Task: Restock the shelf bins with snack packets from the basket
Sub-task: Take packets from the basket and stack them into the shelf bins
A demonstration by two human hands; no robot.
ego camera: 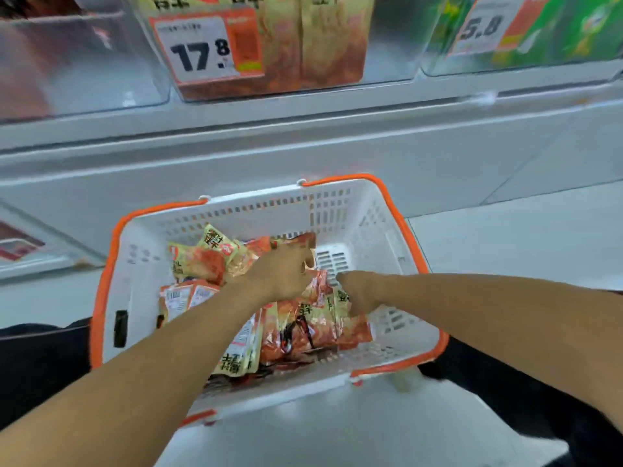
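Basket (367,210): white perforated plastic with an orange rim, standing on the pale floor in the lower centre of the frame, just below the shelf front.
Snack packets (300,328): an orange-and-cream heap lying loosely on the basket floor, filling its left and centre; the right end of the basket floor shows bare slots.
Left hand (279,274): reaches in from the lower left, over the middle of the heap; fingers curled round the edge of one packet (317,281) at the centre of the basket.
Right hand (357,291): reaches in from the right edge, knuckles up; fingers bent down onto a packet (350,328) at the right side of the heap. Whether the fingers actually grasp it cannot be told, as they are hidden under the hand.
Middle bin (387,45): clear plastic, upper centre of the frame, holding upright packets of the same orange-and-cream design in its left and centre.
Price tag (199,48): on the front of the middle bin, reading 17.8.
Right bin (438,67): clear plastic, upper right, with green packets (573,28) inside and a tag (485,25) reading 5.8.
Left bin (84,62): clear plastic, upper left; contents blurred.
Shelf (303,129): pale grey ledge running across the frame under the three bins.
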